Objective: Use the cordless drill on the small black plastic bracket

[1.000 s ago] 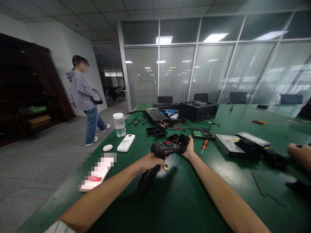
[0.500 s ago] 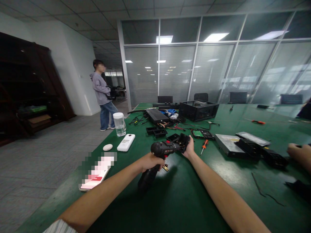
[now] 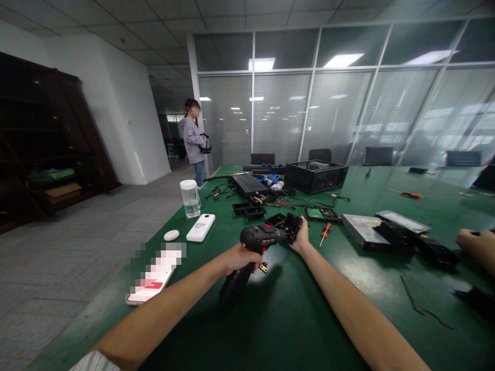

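Note:
My left hand is wrapped round the grip of a black cordless power screwdriver, whose nose points right at a small black plastic bracket. My right hand holds that bracket tilted just above the green table. Tool tip and bracket meet between the two hands. A small brass-coloured piece hangs under the tool.
A phone, a white remote, a white oval object and a water jug lie to the left. Black trays, cables, a computer case, an optical drive and screwdrivers lie beyond. Another person's hand rests at right. A person stands far left.
My hands, the tool and the bracket have stayed put. The person in the grey hoodie has walked away toward the far glass wall.

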A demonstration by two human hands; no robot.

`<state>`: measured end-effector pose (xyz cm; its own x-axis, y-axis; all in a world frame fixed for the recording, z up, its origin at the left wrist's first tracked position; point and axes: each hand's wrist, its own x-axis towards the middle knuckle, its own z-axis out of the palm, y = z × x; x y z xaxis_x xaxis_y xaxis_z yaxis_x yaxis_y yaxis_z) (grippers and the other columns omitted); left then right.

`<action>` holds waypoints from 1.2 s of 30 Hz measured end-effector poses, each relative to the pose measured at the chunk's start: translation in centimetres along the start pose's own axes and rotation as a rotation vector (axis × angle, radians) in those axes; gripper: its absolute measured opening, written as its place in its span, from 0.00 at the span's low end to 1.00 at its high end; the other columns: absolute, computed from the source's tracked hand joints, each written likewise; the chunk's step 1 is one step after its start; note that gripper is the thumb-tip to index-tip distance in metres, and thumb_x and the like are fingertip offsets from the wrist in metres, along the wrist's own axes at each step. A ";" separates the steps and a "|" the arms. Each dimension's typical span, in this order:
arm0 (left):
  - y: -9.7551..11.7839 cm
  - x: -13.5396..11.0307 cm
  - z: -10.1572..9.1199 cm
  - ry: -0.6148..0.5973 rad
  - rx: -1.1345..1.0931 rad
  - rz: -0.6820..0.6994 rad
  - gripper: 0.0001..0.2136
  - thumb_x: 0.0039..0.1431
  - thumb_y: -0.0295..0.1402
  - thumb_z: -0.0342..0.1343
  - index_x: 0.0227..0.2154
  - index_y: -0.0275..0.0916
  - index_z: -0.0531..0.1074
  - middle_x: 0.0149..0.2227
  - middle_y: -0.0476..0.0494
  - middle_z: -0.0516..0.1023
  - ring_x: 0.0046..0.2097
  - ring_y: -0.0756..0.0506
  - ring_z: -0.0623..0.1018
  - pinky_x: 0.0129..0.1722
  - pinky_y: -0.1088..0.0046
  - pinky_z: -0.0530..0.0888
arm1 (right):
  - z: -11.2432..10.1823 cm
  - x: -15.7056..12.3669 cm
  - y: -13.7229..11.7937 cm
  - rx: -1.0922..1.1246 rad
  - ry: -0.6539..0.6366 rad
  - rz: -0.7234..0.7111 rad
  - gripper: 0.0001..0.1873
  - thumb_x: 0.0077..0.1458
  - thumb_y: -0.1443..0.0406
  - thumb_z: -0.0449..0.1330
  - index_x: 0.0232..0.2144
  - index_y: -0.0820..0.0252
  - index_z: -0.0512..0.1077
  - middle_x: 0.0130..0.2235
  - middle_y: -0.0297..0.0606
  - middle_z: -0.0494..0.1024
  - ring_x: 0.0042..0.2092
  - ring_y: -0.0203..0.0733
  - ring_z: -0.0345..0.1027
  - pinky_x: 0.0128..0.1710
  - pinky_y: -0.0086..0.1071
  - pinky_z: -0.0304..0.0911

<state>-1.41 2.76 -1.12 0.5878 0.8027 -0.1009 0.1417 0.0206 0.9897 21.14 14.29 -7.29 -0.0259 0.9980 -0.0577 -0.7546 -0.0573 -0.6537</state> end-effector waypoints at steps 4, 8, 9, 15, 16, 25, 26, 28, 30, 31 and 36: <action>0.2 -0.1 0.1 0.002 -0.002 -0.002 0.03 0.39 0.28 0.52 0.20 0.32 0.67 0.18 0.49 0.67 0.22 0.52 0.66 0.24 0.74 0.64 | 0.1 0.0 0.0 0.002 -0.001 0.004 0.26 0.48 0.47 0.43 0.26 0.59 0.69 0.25 0.39 0.75 0.29 0.44 0.69 0.30 0.38 0.64; 0.2 0.0 0.1 -0.011 -0.013 0.003 0.04 0.39 0.27 0.52 0.20 0.32 0.66 0.18 0.49 0.67 0.22 0.52 0.67 0.24 0.75 0.64 | 0.1 0.0 0.0 0.004 0.010 0.000 0.25 0.48 0.47 0.44 0.26 0.59 0.69 0.25 0.39 0.75 0.29 0.43 0.69 0.30 0.37 0.64; 0.1 0.0 0.1 -0.015 -0.014 0.003 0.04 0.39 0.27 0.52 0.21 0.32 0.67 0.18 0.49 0.67 0.22 0.52 0.67 0.23 0.74 0.63 | 0.0 0.0 0.0 0.003 0.011 -0.001 0.25 0.48 0.47 0.44 0.26 0.59 0.69 0.25 0.38 0.75 0.29 0.43 0.69 0.30 0.37 0.64; -0.1 0.1 0.0 -0.003 -0.006 0.000 0.04 0.38 0.27 0.52 0.21 0.32 0.67 0.18 0.49 0.67 0.22 0.52 0.67 0.23 0.74 0.64 | -0.1 0.0 0.0 -0.017 0.001 0.014 0.26 0.47 0.46 0.43 0.28 0.58 0.69 0.25 0.38 0.74 0.28 0.44 0.69 0.27 0.37 0.64; -0.1 0.2 0.0 0.000 -0.005 0.000 0.04 0.38 0.27 0.52 0.21 0.32 0.67 0.18 0.49 0.67 0.22 0.52 0.67 0.23 0.74 0.64 | -0.1 0.0 0.0 -0.017 0.002 0.012 0.26 0.47 0.46 0.43 0.28 0.58 0.69 0.25 0.38 0.75 0.28 0.43 0.69 0.27 0.37 0.64; -0.2 0.2 -0.1 -0.012 -0.008 0.006 0.04 0.39 0.27 0.52 0.22 0.32 0.67 0.19 0.48 0.67 0.22 0.51 0.67 0.24 0.74 0.64 | -0.2 0.2 0.0 -0.016 0.015 0.011 0.26 0.48 0.46 0.43 0.26 0.59 0.70 0.24 0.39 0.74 0.27 0.44 0.68 0.28 0.37 0.64; -0.2 0.2 -0.1 -0.012 -0.007 0.006 0.04 0.39 0.27 0.51 0.22 0.31 0.67 0.19 0.48 0.67 0.22 0.51 0.67 0.24 0.74 0.64 | -0.2 0.2 0.1 -0.014 0.015 0.010 0.26 0.48 0.46 0.43 0.26 0.59 0.70 0.24 0.38 0.74 0.27 0.43 0.68 0.28 0.37 0.64; -0.2 0.2 -0.2 -0.016 -0.008 0.012 0.04 0.39 0.27 0.51 0.22 0.31 0.67 0.19 0.48 0.67 0.22 0.51 0.67 0.24 0.74 0.64 | -0.3 0.3 0.1 -0.011 0.014 0.012 0.27 0.48 0.46 0.43 0.26 0.59 0.70 0.24 0.38 0.74 0.27 0.43 0.68 0.28 0.37 0.64; -0.3 0.2 -0.2 -0.017 -0.008 0.021 0.04 0.39 0.27 0.51 0.22 0.31 0.67 0.19 0.48 0.67 0.22 0.51 0.67 0.24 0.74 0.64 | -0.3 0.4 0.1 -0.013 0.011 0.016 0.27 0.48 0.46 0.43 0.26 0.59 0.70 0.24 0.38 0.74 0.26 0.43 0.68 0.27 0.38 0.64; -0.3 0.2 -0.2 -0.021 -0.008 0.024 0.04 0.39 0.27 0.51 0.22 0.31 0.67 0.19 0.48 0.67 0.22 0.51 0.67 0.24 0.74 0.64 | -0.4 0.4 0.1 -0.014 0.010 0.017 0.27 0.48 0.46 0.43 0.26 0.59 0.70 0.24 0.38 0.74 0.26 0.44 0.68 0.27 0.38 0.64; -0.3 0.2 -0.2 -0.033 -0.010 0.025 0.04 0.39 0.26 0.51 0.21 0.32 0.67 0.19 0.49 0.67 0.22 0.51 0.66 0.24 0.74 0.64 | -0.4 0.4 0.1 -0.020 0.004 0.011 0.27 0.48 0.46 0.42 0.26 0.59 0.70 0.24 0.39 0.75 0.27 0.44 0.69 0.28 0.38 0.64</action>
<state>-1.46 3.05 -1.42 0.6167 0.7832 -0.0793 0.1185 0.0072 0.9929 21.35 14.67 -7.67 -0.0313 0.9972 -0.0675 -0.7408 -0.0685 -0.6682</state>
